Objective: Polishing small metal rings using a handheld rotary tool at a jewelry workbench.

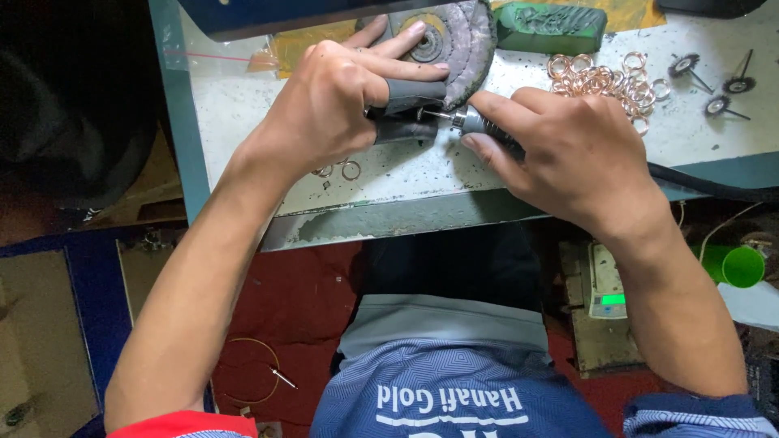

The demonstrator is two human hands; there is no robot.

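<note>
Seemingly both hands [341,105] near bench edge [389,219]

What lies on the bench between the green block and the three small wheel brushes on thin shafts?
In the head view, a pile of copper-coloured metal rings lies between the green block and the small wheel brushes.

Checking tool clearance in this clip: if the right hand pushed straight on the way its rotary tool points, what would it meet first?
The right hand aims the rotary tool leftward, so it would first meet the left hand's covered thumb and whatever small piece it pinches there; the piece itself is too hidden to tell.
</note>
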